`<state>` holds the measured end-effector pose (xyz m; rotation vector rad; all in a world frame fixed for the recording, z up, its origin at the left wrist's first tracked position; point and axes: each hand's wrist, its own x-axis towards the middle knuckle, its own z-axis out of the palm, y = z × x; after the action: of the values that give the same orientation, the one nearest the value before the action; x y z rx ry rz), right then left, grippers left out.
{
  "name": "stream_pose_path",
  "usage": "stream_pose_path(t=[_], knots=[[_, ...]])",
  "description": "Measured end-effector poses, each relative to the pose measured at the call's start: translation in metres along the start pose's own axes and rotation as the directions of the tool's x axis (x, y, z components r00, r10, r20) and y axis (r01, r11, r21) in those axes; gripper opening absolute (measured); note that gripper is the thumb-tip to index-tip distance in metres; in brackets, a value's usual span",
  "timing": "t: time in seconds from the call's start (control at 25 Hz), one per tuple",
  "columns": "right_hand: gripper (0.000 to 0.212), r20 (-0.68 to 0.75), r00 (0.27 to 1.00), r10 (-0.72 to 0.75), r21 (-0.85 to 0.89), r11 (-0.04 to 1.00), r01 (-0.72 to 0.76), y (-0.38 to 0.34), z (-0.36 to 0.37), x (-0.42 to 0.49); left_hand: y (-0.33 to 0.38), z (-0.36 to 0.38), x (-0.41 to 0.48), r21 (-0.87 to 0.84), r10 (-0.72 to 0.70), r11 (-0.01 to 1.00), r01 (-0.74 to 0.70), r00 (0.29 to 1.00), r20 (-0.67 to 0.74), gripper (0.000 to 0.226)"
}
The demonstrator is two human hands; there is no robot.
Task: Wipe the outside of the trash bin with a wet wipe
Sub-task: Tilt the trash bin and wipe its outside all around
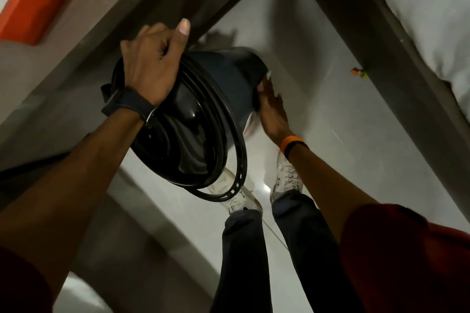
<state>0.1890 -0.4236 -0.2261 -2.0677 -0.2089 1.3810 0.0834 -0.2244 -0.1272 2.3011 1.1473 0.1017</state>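
Gripping tilted trash bin, wipe mostly hidden.

Dim indoor light with a grey cast. The glossy trash bin carries small glints, and its shadow falls on the floor at upper centre. A bright glare spot lies between the shoes. Frame edges bend and smear with motion blur.

Trash bin: dark, round, glossy black inside, held off the floor, tipped on its side w/ open mouth facing near-left. Wet wipe: white, mostly hidden, pressed against bin's right outer wall.
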Motion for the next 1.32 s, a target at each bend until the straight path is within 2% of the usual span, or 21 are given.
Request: stream_pose_path(t=[0.16,0.24,0.32,0.36,0.44,0.52,0.6,0.64,0.72,0.76,0.84,0.92,1.0,1.2,1.32], knots=[[0.056,0.054,0.991,-0.118,0.259,0.961,0.100,0.011,0.000,-0.077,0.010,0.006,0.016,0.047,-0.132,0.990,0.134,0.991,-0.036,0.064],[0.053,0.041,0.993,-0.108,0.476,0.876,0.076,0.015,-0.008,-0.110,0.022,0.011,0.026,0.031,-0.232,0.971,0.236,0.968,-0.097,0.065],[0.062,0.046,0.991,-0.126,0.633,0.771,0.069,0.009,-0.022,-0.116,0.041,0.017,0.034,0.032,-0.230,0.971,0.236,0.963,-0.138,0.057],[0.063,0.037,0.992,-0.124,0.659,0.749,0.069,0.004,-0.030,-0.112,0.051,0.022,0.036,0.083,-0.145,0.984,0.155,0.982,-0.118,0.053],[0.059,-0.002,0.996,-0.094,0.653,0.754,0.073,-0.010,-0.045,-0.097,0.069,0.035,0.036,0.229,0.161,0.959,-0.165,0.986,0.037,0.047],[0.057,-0.009,0.995,-0.098,0.611,0.787,0.083,-0.024,-0.054,-0.081,0.090,0.050,0.034,0.268,0.429,0.843,-0.467,0.883,0.190,0.047],[0.059,-0.003,0.996,-0.092,0.595,0.800,0.076,-0.030,-0.057,-0.067,0.101,0.061,0.033,0.292,0.560,0.739,-0.607,0.795,0.235,0.044],[0.060,-0.005,0.997,-0.080,0.601,0.797,0.067,-0.029,-0.057,-0.061,0.103,0.065,0.033,0.329,0.583,0.719,-0.612,0.789,0.194,0.040],[0.062,0.003,1.000,-0.026,0.663,0.748,0.018,-0.022,-0.060,-0.050,0.102,0.067,0.025,0.405,0.550,0.742,-0.535,0.831,0.090,0.036],[0.064,0.019,1.000,0.016,0.704,0.709,-0.025,-0.017,-0.060,-0.045,0.098,0.067,0.014,0.422,0.507,0.760,-0.495,0.857,0.092,0.038],[0.067,0.055,0.994,0.090,0.765,0.636,-0.100,-0.006,-0.058,-0.038,0.090,0.072,-0.024,0.414,0.381,0.796,-0.442,0.897,0.224,0.056],[0.068,0.073,0.990,0.122,0.806,0.577,-0.131,0.003,-0.054,-0.032,0.079,0.078,-0.068,0.496,0.267,0.741,-0.453,0.876,0.402,0.087],[0.070,0.096,0.990,0.103,0.826,0.546,-0.137,0.009,-0.050,-0.030,0.071,0.085,-0.097,0.572,0.206,0.685,-0.452,0.873,0.443,0.104],[0.072,0.045,0.988,0.149,0.869,0.481,-0.112,0.016,-0.044,-0.024,0.101,0.093,-0.092,0.574,0.155,0.755,-0.318,0.936,0.316,0.090],[0.068,0.028,0.992,0.121,0.895,0.439,-0.079,0.011,-0.043,-0.024,0.127,0.080,-0.062,0.471,0.022,0.868,-0.158,0.960,0.281,0.090]])
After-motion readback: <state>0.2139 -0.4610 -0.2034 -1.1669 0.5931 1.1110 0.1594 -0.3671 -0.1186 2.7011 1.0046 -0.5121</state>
